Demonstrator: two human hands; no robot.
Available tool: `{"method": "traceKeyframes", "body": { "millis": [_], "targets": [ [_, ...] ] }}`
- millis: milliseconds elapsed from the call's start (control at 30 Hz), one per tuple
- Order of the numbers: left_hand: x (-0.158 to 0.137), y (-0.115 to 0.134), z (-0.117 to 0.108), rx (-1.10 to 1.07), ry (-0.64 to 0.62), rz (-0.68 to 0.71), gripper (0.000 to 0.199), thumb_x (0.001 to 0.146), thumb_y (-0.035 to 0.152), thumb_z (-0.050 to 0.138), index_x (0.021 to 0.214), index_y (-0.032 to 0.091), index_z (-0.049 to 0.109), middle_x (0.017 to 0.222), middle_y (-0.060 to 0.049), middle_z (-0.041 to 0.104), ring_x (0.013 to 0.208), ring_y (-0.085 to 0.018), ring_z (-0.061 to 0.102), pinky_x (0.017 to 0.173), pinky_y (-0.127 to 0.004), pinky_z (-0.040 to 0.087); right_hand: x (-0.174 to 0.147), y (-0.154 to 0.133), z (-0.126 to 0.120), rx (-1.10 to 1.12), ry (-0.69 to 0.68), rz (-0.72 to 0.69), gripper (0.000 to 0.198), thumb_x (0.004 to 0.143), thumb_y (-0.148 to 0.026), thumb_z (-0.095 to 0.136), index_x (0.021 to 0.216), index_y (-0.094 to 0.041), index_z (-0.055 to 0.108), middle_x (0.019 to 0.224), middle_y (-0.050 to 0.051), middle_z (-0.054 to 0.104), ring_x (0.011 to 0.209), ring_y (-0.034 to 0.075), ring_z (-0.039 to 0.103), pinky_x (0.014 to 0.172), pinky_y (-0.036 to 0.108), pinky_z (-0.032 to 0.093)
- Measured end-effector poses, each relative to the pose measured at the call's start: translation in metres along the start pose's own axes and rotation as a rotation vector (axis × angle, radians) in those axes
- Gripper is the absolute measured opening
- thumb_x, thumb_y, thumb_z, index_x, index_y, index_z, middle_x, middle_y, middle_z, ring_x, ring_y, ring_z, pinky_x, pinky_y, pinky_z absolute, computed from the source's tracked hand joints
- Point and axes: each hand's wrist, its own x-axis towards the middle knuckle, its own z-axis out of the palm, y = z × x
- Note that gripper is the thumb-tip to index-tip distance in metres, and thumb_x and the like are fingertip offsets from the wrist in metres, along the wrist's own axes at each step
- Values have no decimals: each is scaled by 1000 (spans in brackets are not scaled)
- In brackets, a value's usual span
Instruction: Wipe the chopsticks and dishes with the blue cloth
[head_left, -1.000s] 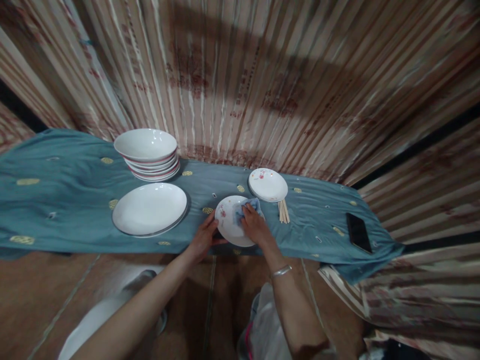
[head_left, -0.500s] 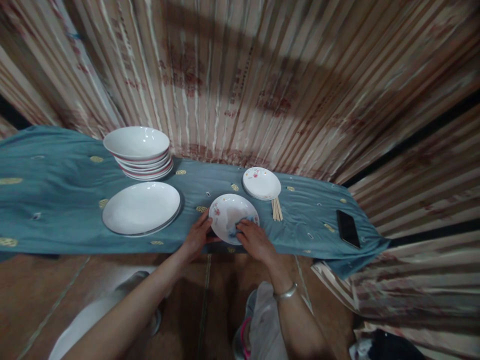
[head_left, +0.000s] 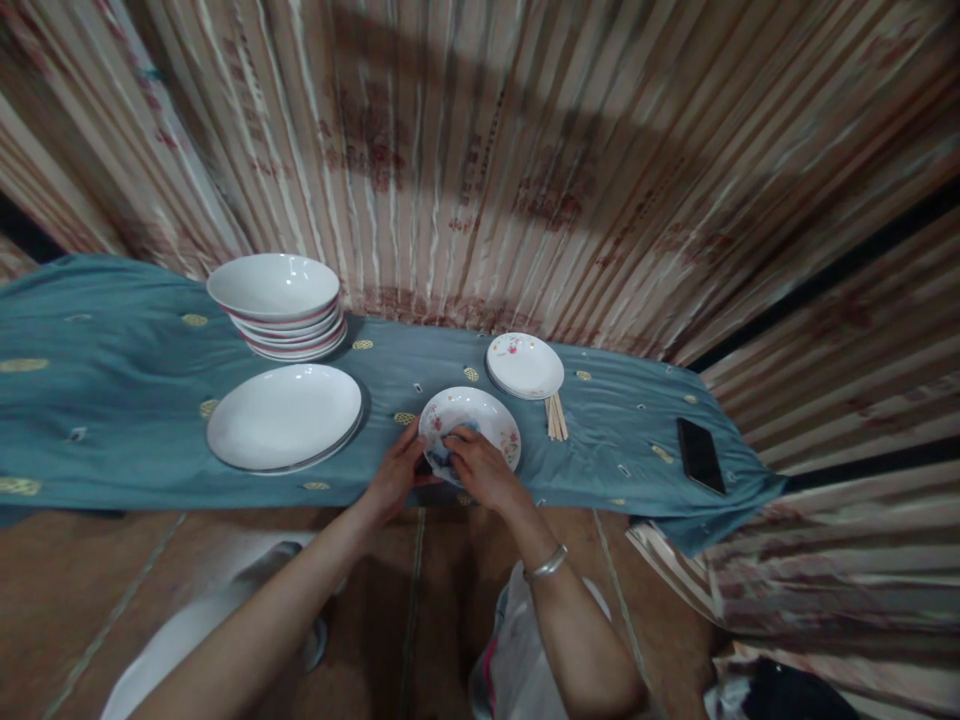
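A white plate with a floral rim [head_left: 487, 415] is near the front edge of the cloth-covered table. My left hand [head_left: 400, 468] grips its left edge, thumb at the rim and fingers partly hidden underneath. Inside the plate, my right hand [head_left: 480, 468] is closed on a bluish cloth [head_left: 441, 450], pressing it against the left part of the surface. The fingers cover much of the cloth. Behind and to the right lies a small stack of matching floral plates [head_left: 526, 366], with a bundle of chopsticks [head_left: 556, 417] beside it.
Large oval plates [head_left: 285, 418] lie stacked at the left. Behind them stands a taller stack of white bowls [head_left: 276, 290] with red rims. A black phone [head_left: 700, 456] rests near the right end of the teal tablecloth [head_left: 135, 400]. A pleated curtain [head_left: 450, 160] hangs behind.
My right hand has moved the cloth leftward across the plate, from its right side to its left. My left hand keeps its hold on the rim.
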Motion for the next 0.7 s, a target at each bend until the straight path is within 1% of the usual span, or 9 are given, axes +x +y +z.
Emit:
{"method": "traceKeyframes", "body": {
  "millis": [133, 267, 400, 500, 567, 633, 700],
  "targets": [
    [1, -1, -2, 2, -6, 6, 53, 82, 24, 57, 134, 27, 47, 119, -7, 62, 93, -21, 63, 59, -29, 58, 11, 5, 3, -28, 56, 8, 31, 85, -6, 41, 108, -14, 60, 121, 11, 56, 113, 20, 51, 101, 34, 39],
    [1, 0, -2, -28, -17, -9, 55, 81, 25, 60, 134, 28, 47, 122, -8, 61, 98, -24, 63, 62, -34, 59, 18, 14, 3, -68, 85, 34, 33, 86, -8, 40, 111, -15, 60, 122, 11, 56, 114, 21, 51, 102, 36, 38],
    [-1, 1, -1, -23, -18, -13, 59, 81, 25, 59, 137, 26, 43, 128, -10, 58, 105, -27, 61, 64, -35, 59, 19, 30, 2, -141, 129, 164, 34, 84, -7, 42, 112, -12, 62, 123, 14, 58, 118, 23, 51, 105, 37, 36],
    [1, 0, -2, 34, -24, 14, 59, 79, 29, 60, 136, 27, 44, 135, -9, 53, 113, -29, 57, 68, -38, 59, 14, 46, 1, -144, 221, 263, 34, 81, -6, 44, 107, -13, 64, 116, 13, 63, 114, 23, 54, 103, 38, 38],
    [6, 0, -4, 98, -4, 80, 58, 76, 34, 64, 131, 26, 51, 141, -8, 48, 119, -31, 52, 73, -38, 58, 9, 56, -3, -70, 286, 282, 33, 79, -7, 45, 103, -16, 67, 109, 10, 67, 107, 21, 58, 99, 37, 42],
    [14, -2, -8, 178, 15, 130, 61, 69, 39, 68, 127, 22, 56, 138, -10, 51, 118, -33, 53, 80, -41, 56, 4, 64, -10, 67, 330, 285, 33, 76, -8, 47, 97, -18, 69, 102, 6, 69, 98, 20, 62, 92, 34, 45],
    [23, -4, -13, 248, 18, 201, 65, 66, 43, 68, 125, 19, 58, 136, -11, 52, 117, -35, 53, 88, -46, 51, -2, 71, -21, 260, 373, 287, 30, 73, -11, 48, 90, -19, 71, 90, 3, 71, 86, 18, 63, 82, 31, 47]
  ]
}}
